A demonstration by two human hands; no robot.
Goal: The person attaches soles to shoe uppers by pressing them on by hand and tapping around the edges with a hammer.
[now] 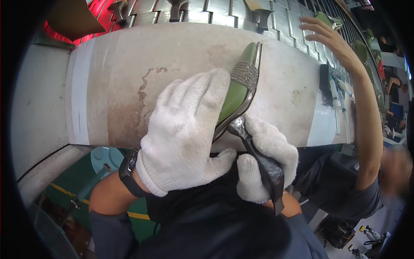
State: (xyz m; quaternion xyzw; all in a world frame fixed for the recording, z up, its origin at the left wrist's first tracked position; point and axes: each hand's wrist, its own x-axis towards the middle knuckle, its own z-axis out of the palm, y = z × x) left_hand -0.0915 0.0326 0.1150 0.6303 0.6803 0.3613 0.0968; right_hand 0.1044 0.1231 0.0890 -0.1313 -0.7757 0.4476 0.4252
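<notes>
A white strip (82, 95) ran along the left edge of the tabletop (284, 95), and brown stains (144, 88) marked the surface to its right. At the near edge, the left wrist wore a black watch (128, 170). The left hand (185, 125), in a white knitted glove, reached over that edge; its 4 fingers lay close together and bent, the thumb set apart, closed around the near part of a green shoe (234, 97). The shoe slanted just right of the tabletop's middle, 1 end toward the far edge; whether it rested on the surface could not be told. A glittering band (246, 75) crossed it.

By the near edge, the right hand (276, 146), also gloved, had its fingers curled shut around a dark-wrapped tool (265, 166), whose rounded silvery head stood just beside the shoe's sole; contact was unclear. Slim tools (338, 99) lay near the right edge. Beyond the far right corner, a co-worker's bare hand (325, 36) reached over metal slats (282, 21), near a 2nd green shoe (323, 18).
</notes>
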